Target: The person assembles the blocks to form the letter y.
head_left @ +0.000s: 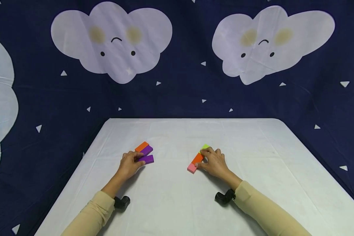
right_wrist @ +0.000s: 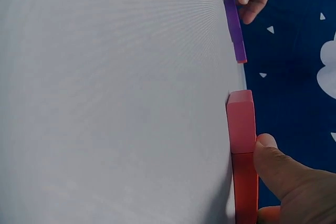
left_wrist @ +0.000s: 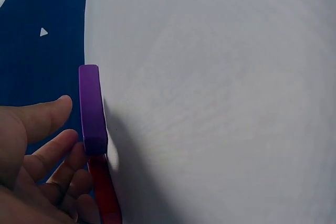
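Two rows of blocks are touched on the white table (head_left: 177,203): the purple blocks (head_left: 146,155) and orange block (head_left: 142,146) by the left hand's (head_left: 129,165) relaxed fingertips; the pink block (head_left: 191,168), red-orange block (head_left: 197,158) and green block (head_left: 205,147) lie under the right hand's (head_left: 215,163) curled fingers

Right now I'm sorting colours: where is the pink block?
In the head view, the pink block lies right of centre, at the near end of the row beside the orange block, by the right hand.
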Demonstrator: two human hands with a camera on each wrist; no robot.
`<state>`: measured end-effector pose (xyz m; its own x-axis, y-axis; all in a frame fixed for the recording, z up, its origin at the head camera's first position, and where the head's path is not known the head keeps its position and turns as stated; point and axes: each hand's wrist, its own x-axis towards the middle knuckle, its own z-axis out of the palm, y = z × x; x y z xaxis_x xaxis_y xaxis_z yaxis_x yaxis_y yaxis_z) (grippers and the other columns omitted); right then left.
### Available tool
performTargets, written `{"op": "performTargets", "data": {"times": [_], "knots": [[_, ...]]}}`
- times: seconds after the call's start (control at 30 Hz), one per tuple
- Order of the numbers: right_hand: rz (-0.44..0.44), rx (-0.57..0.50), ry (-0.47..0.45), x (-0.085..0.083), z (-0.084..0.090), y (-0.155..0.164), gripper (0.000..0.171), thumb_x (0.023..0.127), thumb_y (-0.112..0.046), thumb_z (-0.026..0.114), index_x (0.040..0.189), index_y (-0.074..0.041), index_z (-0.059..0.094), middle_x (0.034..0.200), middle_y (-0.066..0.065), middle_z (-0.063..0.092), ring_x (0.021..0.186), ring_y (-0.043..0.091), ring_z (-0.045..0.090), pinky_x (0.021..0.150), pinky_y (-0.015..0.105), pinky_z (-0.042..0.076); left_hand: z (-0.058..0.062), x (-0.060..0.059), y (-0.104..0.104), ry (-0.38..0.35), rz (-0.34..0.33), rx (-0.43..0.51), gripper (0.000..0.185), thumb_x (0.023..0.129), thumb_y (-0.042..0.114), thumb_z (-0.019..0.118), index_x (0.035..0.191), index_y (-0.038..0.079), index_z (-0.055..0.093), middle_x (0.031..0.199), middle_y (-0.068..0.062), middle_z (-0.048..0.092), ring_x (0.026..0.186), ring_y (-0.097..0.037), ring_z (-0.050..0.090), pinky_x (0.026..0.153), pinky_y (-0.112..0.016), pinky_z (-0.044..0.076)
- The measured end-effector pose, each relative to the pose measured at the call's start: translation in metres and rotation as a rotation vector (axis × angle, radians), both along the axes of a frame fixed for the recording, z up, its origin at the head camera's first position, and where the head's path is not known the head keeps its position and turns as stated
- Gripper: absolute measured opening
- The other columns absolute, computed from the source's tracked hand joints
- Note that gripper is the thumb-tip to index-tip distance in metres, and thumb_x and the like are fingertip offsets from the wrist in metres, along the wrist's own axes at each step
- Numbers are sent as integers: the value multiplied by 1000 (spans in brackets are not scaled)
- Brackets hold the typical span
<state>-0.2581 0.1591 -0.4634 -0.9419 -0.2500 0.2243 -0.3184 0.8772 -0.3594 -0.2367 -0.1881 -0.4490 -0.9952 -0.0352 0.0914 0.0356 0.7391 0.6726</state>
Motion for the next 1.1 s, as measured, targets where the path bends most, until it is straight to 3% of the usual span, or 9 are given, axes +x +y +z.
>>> {"op": "performTargets", "data": {"times": [0.23,0.7,1.1], "knots": [[-5,-10,-11,-1,1,1,64,75,-47,74,127,-11,60,130,7,55,95,28,44,72,35,28,-2,1,0,5,5,-27,36,81,14,72,114,2,65,101,-15,59,95,-25,43,75,-30,33],[-4,-17,-10,1,-1,2,63,75,-45,74,126,-12,60,126,8,56,94,28,44,73,37,29,-3,3,2,23,2,-122,33,78,14,74,107,1,68,99,-15,63,92,-26,47,76,-35,37],[-4,-13,-7,0,-2,2,63,74,-46,75,126,-13,61,126,6,56,93,27,43,73,36,29,1,5,2,1,-15,-29,31,81,12,71,110,2,68,101,-16,61,94,-25,47,77,-32,38]]}}
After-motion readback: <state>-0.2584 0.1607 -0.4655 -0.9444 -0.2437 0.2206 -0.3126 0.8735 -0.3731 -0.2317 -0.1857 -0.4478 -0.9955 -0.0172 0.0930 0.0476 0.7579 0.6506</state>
